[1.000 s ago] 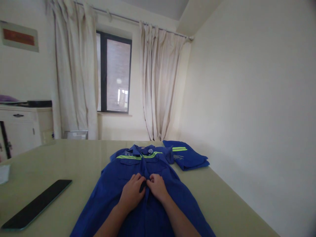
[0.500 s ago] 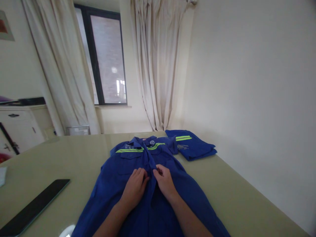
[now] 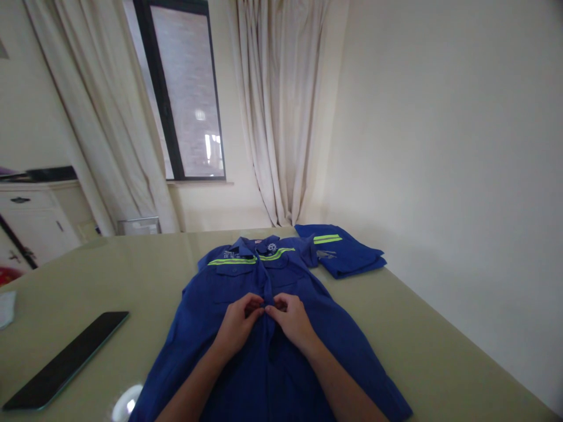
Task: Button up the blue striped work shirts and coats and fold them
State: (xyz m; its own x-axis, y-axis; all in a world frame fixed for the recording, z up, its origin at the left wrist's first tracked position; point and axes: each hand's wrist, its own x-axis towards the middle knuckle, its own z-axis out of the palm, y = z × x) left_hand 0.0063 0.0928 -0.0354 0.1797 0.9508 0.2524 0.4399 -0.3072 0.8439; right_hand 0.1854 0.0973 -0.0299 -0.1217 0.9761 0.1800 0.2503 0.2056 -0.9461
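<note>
A blue short-sleeved work garment (image 3: pixel 237 284) with yellow-green reflective stripes lies front up, its collar at the far end. My left hand (image 3: pixel 241 319) pinches the front placket from the left, around mid-length. Close against it, my right hand (image 3: pixel 291 316) pinches the placket's other side, thumb and fingers together. The fingertips almost meet over the fabric; any button between them is too small to make out.
Folded blue clothing (image 3: pixel 347 258) with a yellow-green stripe lies beyond the right sleeve. A dark flat slab (image 3: pixel 65 360) rests at left on the greenish table (image 3: pixel 149 269). A white object (image 3: pixel 6 309) sits at the left edge. A wall (image 3: pixel 461 176) borders the right side.
My left hand has turned so its thumb and fingers pinch at the placket, and both hands' fingertips have come closer together. The view has tilted slightly downward.
</note>
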